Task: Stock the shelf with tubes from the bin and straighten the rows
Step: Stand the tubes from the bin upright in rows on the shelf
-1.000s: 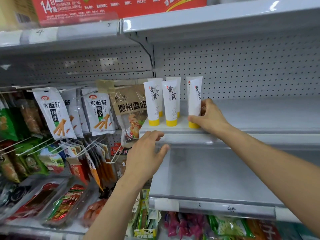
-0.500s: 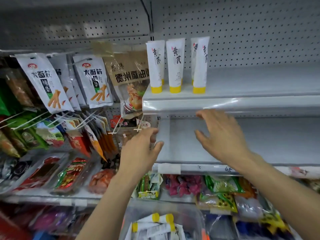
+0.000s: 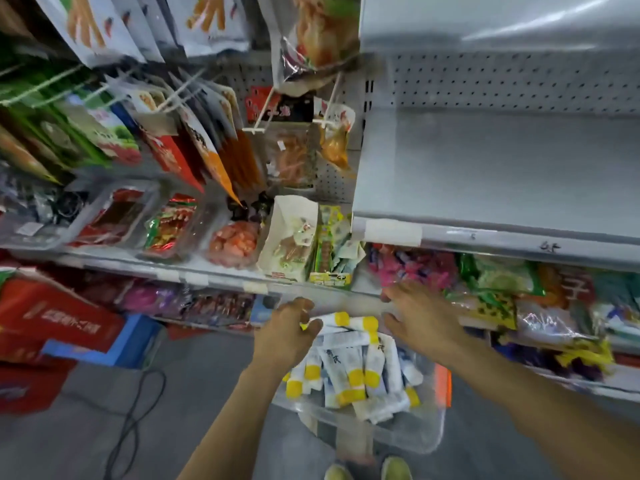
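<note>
Many white tubes (image 3: 346, 370) with yellow caps lie jumbled in a clear plastic bin (image 3: 398, 434) on the floor, low in the head view, just in front of the person's shoes (image 3: 396, 469). Both bare hands reach down over the pile. The left hand (image 3: 285, 332) has its fingers (image 3: 303, 305) curled at the end of the topmost tube, and blur hides whether they actually grip it. The right hand (image 3: 420, 318) hovers with fingers spread and straight, holding nothing. A grey shelf (image 3: 502, 168) sits above and to the right. Snack bags (image 3: 166, 226) fill the racks to the left and below.

The tubes look light, with soft squeezable bodies and hard round caps, and their glossy skin may slip. The best hold is probably across the firmer body near the cap, a few side by side, with gentle pressure so nothing dents.
</note>
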Demonstrator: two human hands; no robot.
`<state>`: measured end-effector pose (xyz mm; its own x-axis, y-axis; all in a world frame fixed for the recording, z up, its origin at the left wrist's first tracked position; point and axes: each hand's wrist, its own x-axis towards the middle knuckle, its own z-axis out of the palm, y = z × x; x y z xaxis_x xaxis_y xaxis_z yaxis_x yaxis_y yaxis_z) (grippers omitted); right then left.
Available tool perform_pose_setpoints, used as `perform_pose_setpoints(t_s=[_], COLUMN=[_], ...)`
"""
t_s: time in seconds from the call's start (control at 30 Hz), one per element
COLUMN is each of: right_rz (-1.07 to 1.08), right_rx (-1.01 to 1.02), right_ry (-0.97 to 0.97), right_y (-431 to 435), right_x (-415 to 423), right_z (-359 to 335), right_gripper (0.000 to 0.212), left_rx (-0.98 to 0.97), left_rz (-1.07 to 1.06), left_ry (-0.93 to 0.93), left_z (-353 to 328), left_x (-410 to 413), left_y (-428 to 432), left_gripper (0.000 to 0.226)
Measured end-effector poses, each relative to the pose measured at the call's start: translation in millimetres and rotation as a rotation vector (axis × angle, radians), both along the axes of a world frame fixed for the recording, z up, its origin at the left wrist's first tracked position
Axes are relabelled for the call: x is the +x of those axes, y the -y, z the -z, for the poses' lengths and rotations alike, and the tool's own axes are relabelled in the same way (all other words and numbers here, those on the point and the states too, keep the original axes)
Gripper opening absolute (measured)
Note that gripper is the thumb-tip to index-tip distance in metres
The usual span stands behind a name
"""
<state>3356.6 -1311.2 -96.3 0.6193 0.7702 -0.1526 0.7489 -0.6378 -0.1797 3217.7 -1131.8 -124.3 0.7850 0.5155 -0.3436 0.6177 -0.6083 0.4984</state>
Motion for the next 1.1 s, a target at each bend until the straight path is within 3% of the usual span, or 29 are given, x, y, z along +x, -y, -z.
perform_pose_setpoints(t_s=[0.13,0.23,0.43,0.53,0.63,0.77,0.87,0.93,1.0,1.1], right_rz=[-0.069,-0.093,-0.044,0.013,-0.013,-0.085,-0.129,-0.088,0.065,0.352], right_rx=[-0.185,-0.283,-0.415,-0.396,-0.411,-0.427,-0.572,-0.553,-0.477,-0.334], right_ry=[-0.122,-0.138,-0.073,-0.012,0.074,0.159,0.208,0.165,-0.039,-0.455], right_y=[-20,-30,-59,-70,-81,-89,-93,-91,-81,-56], right_x=[1,4,18,16,11,14,16,17,19,23], right_z=[86,145,227,256,268,288,278,275,260,233], right_gripper=[0.027,0.030,0.040,0.042,0.030,0.026,0.025,0.028,0.040,0.076], left_rx=[-0.167,-0.090,0.087,0.107,0.250,0.403,0.376,0.294,0.170,-0.026], left_rz=[-0.110,-0.091,-0.083,-0.259,-0.218,-0.067,-0.041,-0.111,-0.181,-0.324], left_ry=[-0.161,-0.289,-0.540,-0.562,-0.629,-0.702,-0.678,-0.627,-0.564,-0.412], left_z=[82,140,223,243,252,265,260,254,243,226], left_x=[-7,-5,11,21,23,21,20,17,11,8], left_y=[-7,-11,-19,-11,-8,-16,-15,-11,-6,-3], left_gripper=[0.041,0.051,0.048,0.058,0.064,0.044,0.034,0.034,0.040,0.043])
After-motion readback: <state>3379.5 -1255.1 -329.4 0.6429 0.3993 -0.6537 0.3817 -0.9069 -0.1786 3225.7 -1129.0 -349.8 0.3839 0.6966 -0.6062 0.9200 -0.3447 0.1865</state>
